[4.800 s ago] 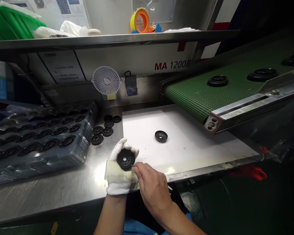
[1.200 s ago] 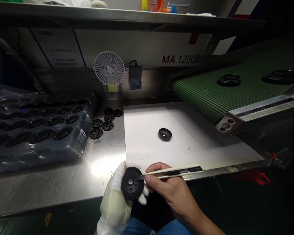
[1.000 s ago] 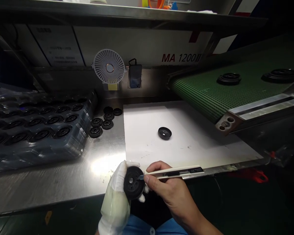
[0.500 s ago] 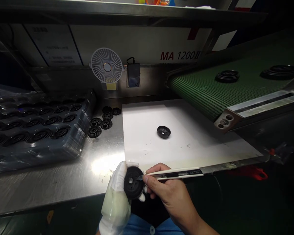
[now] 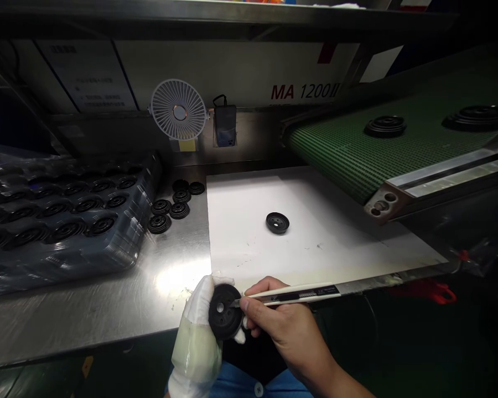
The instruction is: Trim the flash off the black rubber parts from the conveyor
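My left hand (image 5: 200, 326), in a white glove, is closed around a round black plastic disc (image 5: 224, 323) with a hole at its centre. In my bare right hand (image 5: 280, 315) is a white-handled utility knife (image 5: 311, 294), pinched near its blade. The blade tip meets the disc's face just right of the centre hole. Another black disc (image 5: 277, 223) lies on the white sheet (image 5: 240, 210) beyond my hands. Several more discs (image 5: 179, 210) sit in a group on the metal table, left of the sheet.
Stacked clear plastic trays (image 5: 124, 237) holding black discs stand at the left. A green conveyor belt (image 5: 340, 149) with two black parts slopes in from the right. A small white fan (image 5: 178, 110) and a dark power bank (image 5: 225, 124) are at the back wall.
The view has shifted very slightly. Both hands keep the same grip, and the blade stays at the disc near its centre hole.
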A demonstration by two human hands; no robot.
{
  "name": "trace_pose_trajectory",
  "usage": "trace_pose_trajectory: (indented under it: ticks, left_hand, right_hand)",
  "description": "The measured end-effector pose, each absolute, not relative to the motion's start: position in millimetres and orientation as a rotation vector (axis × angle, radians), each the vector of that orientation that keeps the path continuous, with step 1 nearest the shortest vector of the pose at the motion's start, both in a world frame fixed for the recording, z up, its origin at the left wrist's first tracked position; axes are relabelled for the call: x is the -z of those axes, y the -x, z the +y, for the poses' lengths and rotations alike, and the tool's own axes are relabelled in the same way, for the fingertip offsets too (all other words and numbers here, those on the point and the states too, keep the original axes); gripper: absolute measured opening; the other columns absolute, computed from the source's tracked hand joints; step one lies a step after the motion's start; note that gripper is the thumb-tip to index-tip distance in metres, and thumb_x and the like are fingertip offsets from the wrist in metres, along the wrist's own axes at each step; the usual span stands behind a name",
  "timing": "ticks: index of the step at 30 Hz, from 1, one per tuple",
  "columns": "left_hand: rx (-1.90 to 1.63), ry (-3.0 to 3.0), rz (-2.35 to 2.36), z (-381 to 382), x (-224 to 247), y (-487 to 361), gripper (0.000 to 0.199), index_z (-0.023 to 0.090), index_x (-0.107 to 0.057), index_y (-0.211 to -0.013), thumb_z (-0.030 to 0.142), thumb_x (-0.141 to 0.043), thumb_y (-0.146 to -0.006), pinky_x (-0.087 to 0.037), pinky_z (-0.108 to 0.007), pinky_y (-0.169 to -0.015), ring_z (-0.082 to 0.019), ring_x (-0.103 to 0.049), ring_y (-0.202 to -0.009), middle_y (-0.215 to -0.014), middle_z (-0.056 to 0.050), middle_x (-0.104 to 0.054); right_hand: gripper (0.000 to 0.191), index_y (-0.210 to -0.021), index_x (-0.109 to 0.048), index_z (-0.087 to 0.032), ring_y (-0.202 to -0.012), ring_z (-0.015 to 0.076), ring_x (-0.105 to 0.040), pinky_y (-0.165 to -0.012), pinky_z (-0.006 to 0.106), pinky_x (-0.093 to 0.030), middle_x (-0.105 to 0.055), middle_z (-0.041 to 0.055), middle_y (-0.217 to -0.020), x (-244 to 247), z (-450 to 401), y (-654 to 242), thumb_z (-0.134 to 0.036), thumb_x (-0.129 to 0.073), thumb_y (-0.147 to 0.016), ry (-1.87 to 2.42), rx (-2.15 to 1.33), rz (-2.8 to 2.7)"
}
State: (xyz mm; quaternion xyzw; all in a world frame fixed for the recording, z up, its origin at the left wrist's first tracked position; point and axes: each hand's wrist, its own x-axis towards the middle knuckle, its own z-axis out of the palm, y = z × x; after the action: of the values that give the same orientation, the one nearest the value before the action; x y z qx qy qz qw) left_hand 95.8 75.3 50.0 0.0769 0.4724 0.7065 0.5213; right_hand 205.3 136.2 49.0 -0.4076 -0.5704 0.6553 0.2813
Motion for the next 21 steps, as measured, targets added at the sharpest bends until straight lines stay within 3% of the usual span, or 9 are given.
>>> trace_pose_trajectory:
  ticks: [6,11,14,17,21]
  left_hand:
    - [-1.718,-0.213,1.203,76.9,-50.9,-94.3,0.032,0.015,-0.07,-0.078,0.038,-0.049,-0.087,-0.05,-0.022,-0.055,-0.017,-0.06,-0.064,-0.073,-0.006,-0.068]
    - [-1.695,-0.194,1.025,80.6,-51.5,-93.8,0.037,0.015,-0.068,-0.08,0.045,-0.048,-0.086,-0.048,-0.023,-0.05,-0.016,-0.059,-0.058,-0.069,-0.006,-0.066]
    - [-1.706,-0.218,0.951,80.8,-56.4,-91.3,0.036,0.015,-0.068,-0.088,0.047,-0.051,-0.084,-0.052,-0.027,-0.059,-0.019,-0.062,-0.069,-0.08,-0.007,-0.067]
    - [-1.706,-0.289,0.951,78.6,-57.3,-85.5,0.029,0.016,-0.064,-0.104,0.03,-0.064,-0.078,-0.051,-0.032,-0.079,-0.023,-0.062,-0.091,-0.102,-0.008,-0.065]
    - [-1.692,-0.4,0.905,75.5,-48.7,-80.8,0.026,0.017,-0.062,-0.099,0.014,-0.067,-0.073,-0.046,-0.037,-0.09,-0.026,-0.06,-0.097,-0.097,-0.008,-0.066]
  right_hand:
    - [0.026,-0.078,-0.059,-0.016,-0.05,0.0115,-0.055,-0.048,0.02,-0.044,-0.061,-0.0014,-0.055,-48.0,135.2,-204.5,-0.04,-0.07,-0.075,1.1,-1.781,-1.467]
    - [0.027,-0.08,-0.059,-0.016,-0.051,0.0124,-0.055,-0.051,0.022,-0.044,-0.062,-0.0003,-0.057,-46.1,134.3,-203.9,-0.04,-0.069,-0.077,1.092,-1.752,-1.458]
    - [0.024,-0.08,-0.059,-0.017,-0.056,0.0131,-0.054,-0.056,0.024,-0.044,-0.06,-0.0006,-0.06,-48.6,139.6,-208.1,-0.039,-0.067,-0.08,0.976,-1.768,-1.402]
    - [0.021,-0.078,-0.059,-0.018,-0.067,0.0134,-0.052,-0.067,0.025,-0.042,-0.058,-0.001,-0.068,-56.6,145.7,-217.3,-0.037,-0.069,-0.079,0.851,-1.723,-1.301]
    - [0.021,-0.076,-0.061,-0.02,-0.062,0.011,-0.042,-0.062,0.023,-0.036,-0.05,-0.0033,-0.064,-65.3,143.6,-225.8,-0.037,-0.074,-0.075,0.844,-1.721,-1.207]
